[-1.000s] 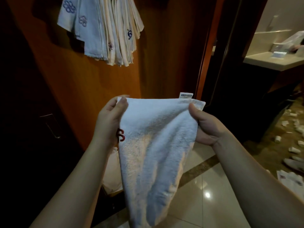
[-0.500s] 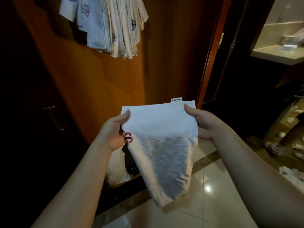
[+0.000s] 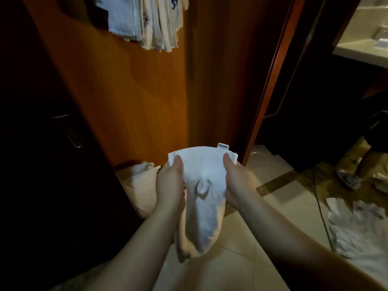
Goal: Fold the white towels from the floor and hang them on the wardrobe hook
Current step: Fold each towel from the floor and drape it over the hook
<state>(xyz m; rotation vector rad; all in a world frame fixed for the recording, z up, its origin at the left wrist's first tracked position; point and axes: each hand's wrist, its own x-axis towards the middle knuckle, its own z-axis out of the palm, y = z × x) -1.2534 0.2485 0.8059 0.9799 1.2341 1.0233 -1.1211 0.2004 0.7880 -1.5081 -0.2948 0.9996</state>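
One white towel (image 3: 202, 198), of soft terry cloth with a nubbly pile, is held in mid-air in front of the wardrobe panel (image 3: 126, 97), between two hands. The towel is folded into a narrow, tapering shape: a straight upper edge, sides that draw in, and a rounded lower end hanging free above the floor (image 3: 241, 267). A small rectangular label (image 3: 223, 146) stands up from the upper edge, and a faint curved mark shows on the front face. The left hand (image 3: 170, 185) grips the upper left part, thumb laid over the front and fingers hidden behind the cloth. The right hand (image 3: 236, 181) grips the upper right part in the same way, thumb on the front face. The wardrobe panel is smooth, glossy orange-brown wood. A bundle of hanging towels (image 3: 147, 22), white and pale blue with dark embroidered marks, hangs against it at the top; the layers are too closely packed to count. One heap of pale cloth (image 3: 140, 185) lies at the base of the panel, left of the hands. The floor is polished cream tile with a dark marbled border strip (image 3: 279, 179). More crumpled white cloth (image 3: 357, 232) lies on the floor at right.
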